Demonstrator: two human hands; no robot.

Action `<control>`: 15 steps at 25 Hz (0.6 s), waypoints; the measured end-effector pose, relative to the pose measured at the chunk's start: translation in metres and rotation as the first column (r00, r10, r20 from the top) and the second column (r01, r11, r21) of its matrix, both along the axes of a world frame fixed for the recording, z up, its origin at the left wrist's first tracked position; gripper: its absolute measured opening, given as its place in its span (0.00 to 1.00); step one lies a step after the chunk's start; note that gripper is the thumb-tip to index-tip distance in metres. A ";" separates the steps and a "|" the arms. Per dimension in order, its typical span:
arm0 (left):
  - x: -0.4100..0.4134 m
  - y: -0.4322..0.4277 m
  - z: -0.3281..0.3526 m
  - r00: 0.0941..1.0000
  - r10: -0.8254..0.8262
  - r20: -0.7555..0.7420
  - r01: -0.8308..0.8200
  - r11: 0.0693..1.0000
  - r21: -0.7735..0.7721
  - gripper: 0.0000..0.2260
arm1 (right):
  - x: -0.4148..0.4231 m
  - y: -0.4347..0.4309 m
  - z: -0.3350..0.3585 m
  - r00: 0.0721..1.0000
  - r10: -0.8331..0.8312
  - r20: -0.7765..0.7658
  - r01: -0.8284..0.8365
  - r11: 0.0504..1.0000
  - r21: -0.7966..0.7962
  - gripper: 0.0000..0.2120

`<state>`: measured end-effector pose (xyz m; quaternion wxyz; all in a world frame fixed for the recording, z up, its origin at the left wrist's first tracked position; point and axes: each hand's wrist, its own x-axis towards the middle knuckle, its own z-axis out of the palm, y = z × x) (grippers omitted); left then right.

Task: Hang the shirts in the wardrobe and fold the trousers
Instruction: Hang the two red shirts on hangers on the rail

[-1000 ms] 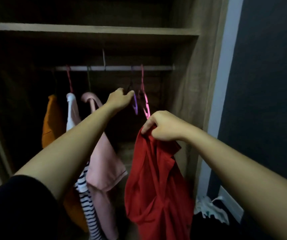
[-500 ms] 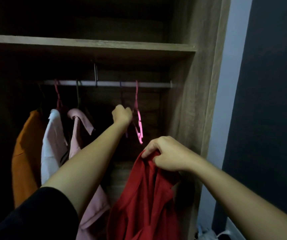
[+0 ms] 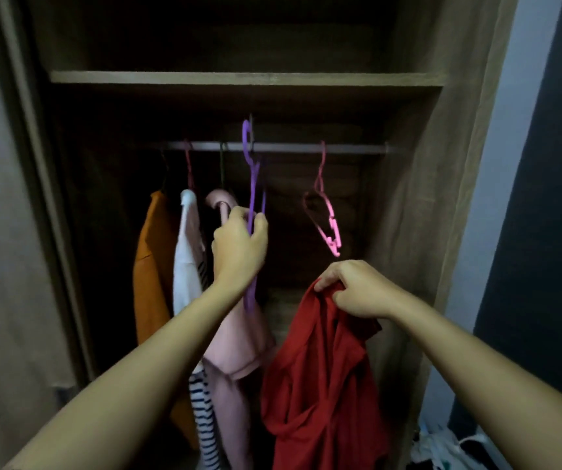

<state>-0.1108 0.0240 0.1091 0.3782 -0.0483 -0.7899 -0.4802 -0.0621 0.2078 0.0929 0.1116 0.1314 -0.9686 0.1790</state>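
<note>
Gripping purple hanger [image 3: 251,184], left hand [image 3: 238,247]; right hand [image 3: 357,288] pinches red shirt [image 3: 320,385] hanging below.

Dark wall [image 3: 551,232] beside pale trim [image 3: 515,96]

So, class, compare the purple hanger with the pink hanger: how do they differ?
The purple hanger is gripped by the left hand; the pink hanger hangs untouched. The purple hanger's hook rises above the rail; the pink hanger's hook sits over it. The purple one shows edge-on, the pink one partly sideways. Both carry no garment.
</note>
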 end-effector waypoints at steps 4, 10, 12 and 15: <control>0.068 -0.082 -0.033 0.990 0.112 -0.083 -0.124 0.979 -0.162 0.10 | 0.013 -0.027 -0.011 0.998 -0.061 -0.023 0.060 0.998 -0.033 0.22; 0.105 -0.193 -0.072 0.994 0.035 -0.107 -0.058 0.974 -0.220 0.11 | 0.029 -0.051 -0.008 0.970 -0.235 -0.068 0.220 0.958 -0.182 0.19; 0.123 -0.217 -0.086 0.989 -0.059 -0.139 0.016 0.956 -0.293 0.08 | 0.035 -0.054 -0.010 0.966 -0.254 -0.055 0.239 0.951 -0.198 0.20; 0.144 -0.244 -0.104 0.980 -0.140 -0.140 0.073 0.914 -0.400 0.11 | 0.047 -0.060 -0.010 0.964 -0.251 -0.092 0.225 0.948 -0.227 0.21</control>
